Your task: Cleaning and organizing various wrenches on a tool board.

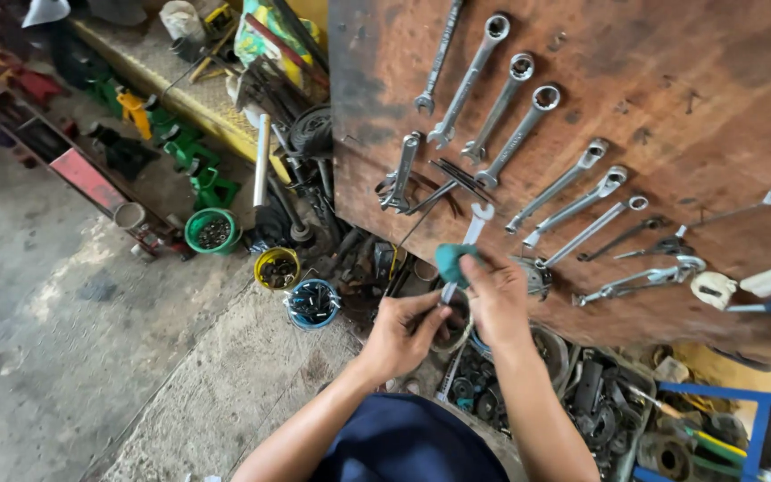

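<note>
Near the lower centre of the frame, the left hand [403,330] pinches the lower shank of a wrench [466,245] between thumb and fingers, while the right hand [497,299] is closed around a teal rag [450,261] pressed against the shank higher up. The wrench stands nearly upright in front of the rusty brown board [671,80], its open-end jaw at the top showing bright and pale just above the rag; the lower end is hidden inside the left hand, so its shape there cannot be told. Judging from this, the wiping looks to be under way rather than finished: the exposed head looks clean, the middle of the shank is covered by the cloth, and the wrench is not hung among the others. On the board, a row of combination wrenches [510,116] hangs in the upper centre and further ones [582,201] slant toward the right, with pliers [399,174] to their left. At the left below the board sit a green tub [211,230], a yellow tub [277,268] and a blue tub [312,303] of small dark parts on the concrete floor [64,357]. A tray of dark metal parts [600,411] lies under the hands at lower right.
</note>
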